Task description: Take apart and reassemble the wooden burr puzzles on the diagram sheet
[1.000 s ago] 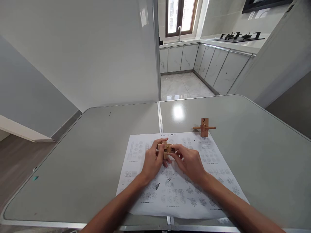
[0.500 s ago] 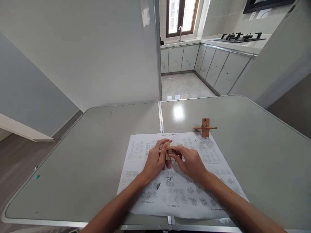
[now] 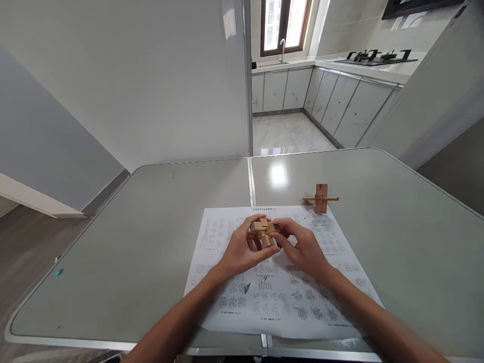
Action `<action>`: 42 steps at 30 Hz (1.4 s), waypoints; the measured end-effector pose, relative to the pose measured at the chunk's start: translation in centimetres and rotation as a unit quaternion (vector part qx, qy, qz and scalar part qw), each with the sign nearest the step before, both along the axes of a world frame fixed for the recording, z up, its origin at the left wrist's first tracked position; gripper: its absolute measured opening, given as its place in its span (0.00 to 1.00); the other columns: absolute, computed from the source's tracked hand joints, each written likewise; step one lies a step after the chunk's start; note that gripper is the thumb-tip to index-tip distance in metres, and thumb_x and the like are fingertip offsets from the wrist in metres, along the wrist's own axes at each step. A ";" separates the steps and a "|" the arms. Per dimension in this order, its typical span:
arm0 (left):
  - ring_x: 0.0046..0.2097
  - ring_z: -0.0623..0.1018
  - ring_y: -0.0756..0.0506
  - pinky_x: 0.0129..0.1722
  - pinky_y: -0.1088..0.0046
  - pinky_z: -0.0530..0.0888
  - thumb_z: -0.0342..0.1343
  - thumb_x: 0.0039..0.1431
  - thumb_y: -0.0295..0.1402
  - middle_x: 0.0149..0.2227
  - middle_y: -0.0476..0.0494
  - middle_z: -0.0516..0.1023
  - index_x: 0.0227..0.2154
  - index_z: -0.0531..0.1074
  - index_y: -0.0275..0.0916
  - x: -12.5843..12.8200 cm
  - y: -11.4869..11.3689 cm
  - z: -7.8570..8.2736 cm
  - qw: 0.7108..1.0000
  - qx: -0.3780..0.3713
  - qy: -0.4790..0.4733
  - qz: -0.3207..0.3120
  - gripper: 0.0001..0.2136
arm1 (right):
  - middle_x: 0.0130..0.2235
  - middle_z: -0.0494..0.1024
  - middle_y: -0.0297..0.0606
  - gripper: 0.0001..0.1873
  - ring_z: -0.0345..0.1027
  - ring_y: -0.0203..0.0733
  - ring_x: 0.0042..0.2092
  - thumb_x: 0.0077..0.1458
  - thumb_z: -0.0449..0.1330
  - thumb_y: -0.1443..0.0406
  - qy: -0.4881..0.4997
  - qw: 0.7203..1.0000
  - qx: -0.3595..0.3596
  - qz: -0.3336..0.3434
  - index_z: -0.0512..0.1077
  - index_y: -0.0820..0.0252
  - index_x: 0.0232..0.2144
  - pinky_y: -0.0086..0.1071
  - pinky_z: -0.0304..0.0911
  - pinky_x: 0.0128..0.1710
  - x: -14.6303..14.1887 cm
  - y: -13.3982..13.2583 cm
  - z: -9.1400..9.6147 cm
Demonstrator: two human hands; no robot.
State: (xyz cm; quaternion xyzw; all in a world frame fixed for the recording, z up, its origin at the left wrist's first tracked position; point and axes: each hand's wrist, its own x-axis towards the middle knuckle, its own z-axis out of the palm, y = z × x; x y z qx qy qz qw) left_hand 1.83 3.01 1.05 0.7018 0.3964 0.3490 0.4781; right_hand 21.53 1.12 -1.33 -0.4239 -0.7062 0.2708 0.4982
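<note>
A wooden burr puzzle (image 3: 264, 233) of interlocking light-brown pieces is held above a printed sheet. My left hand (image 3: 244, 247) grips it from the left, thumb along its near side and fingers around its far side. My right hand (image 3: 298, 244) pinches the right-hand piece, which bears a black mark, between thumb and fingers. Under both hands lies the white instruction sheet (image 3: 264, 315), covered with small line drawings. At the sheet's far right corner stands a second wooden puzzle (image 3: 321, 198), a marked flat board with a thin rod across it.
The grey-green table (image 3: 113, 252) has a metal seam (image 3: 251, 181) down its middle and a metal rim. A small teal bit (image 3: 58, 273) lies near the left edge. Beyond are a white wall panel (image 3: 181, 80) and a kitchen with a stove (image 3: 378, 58).
My left thumb has moved from the top of the burr puzzle down to its near side, showing more of the pieces. The puzzle has turned slightly; my right hand keeps its pinch.
</note>
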 end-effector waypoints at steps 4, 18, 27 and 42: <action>0.31 0.73 0.52 0.26 0.76 0.73 0.72 0.54 0.45 0.44 0.44 0.78 0.56 0.71 0.43 0.1 0.0 -0.1 0.999 0.031 0.021 0.015 0.29 | 0.38 0.81 0.36 0.08 0.74 0.40 0.33 0.70 0.58 0.65 0.025 0.999 -0.012 0.035 0.73 0.53 0.50 0.33 0.72 0.34 0.0 -0.1 0.4; 0.34 0.76 0.49 0.31 0.73 0.78 0.72 0.53 0.47 0.46 0.42 0.80 0.60 0.72 0.46 0.2 0.0 -0.8 0.997 0.055 0.021 0.047 0.32 | 0.34 0.79 0.36 0.12 0.72 0.41 0.32 0.69 0.61 0.55 0.056 0.995 -0.073 0.029 0.75 0.54 0.49 0.37 0.71 0.34 0.3 0.2 0.2; 0.44 0.81 0.44 0.45 0.66 0.80 0.72 0.56 0.44 0.48 0.41 0.81 0.63 0.69 0.45 0.0 0.3 -0.6 0.996 -0.028 -0.051 0.060 0.33 | 0.41 0.78 0.39 0.18 0.72 0.41 0.34 0.71 0.57 0.50 0.077 0.984 -0.160 -0.009 0.73 0.54 0.52 0.32 0.68 0.30 0.7 0.7 -0.3; 0.38 0.74 0.48 0.38 0.70 0.76 0.72 0.55 0.44 0.46 0.43 0.78 0.62 0.71 0.48 -0.5 0.1 -0.5 0.997 -0.047 -0.053 -0.012 0.32 | 0.29 0.75 0.33 0.21 0.68 0.39 0.28 0.72 0.53 0.46 0.077 0.966 -0.219 0.112 0.71 0.56 0.41 0.33 0.66 0.30 1.0 0.8 -0.5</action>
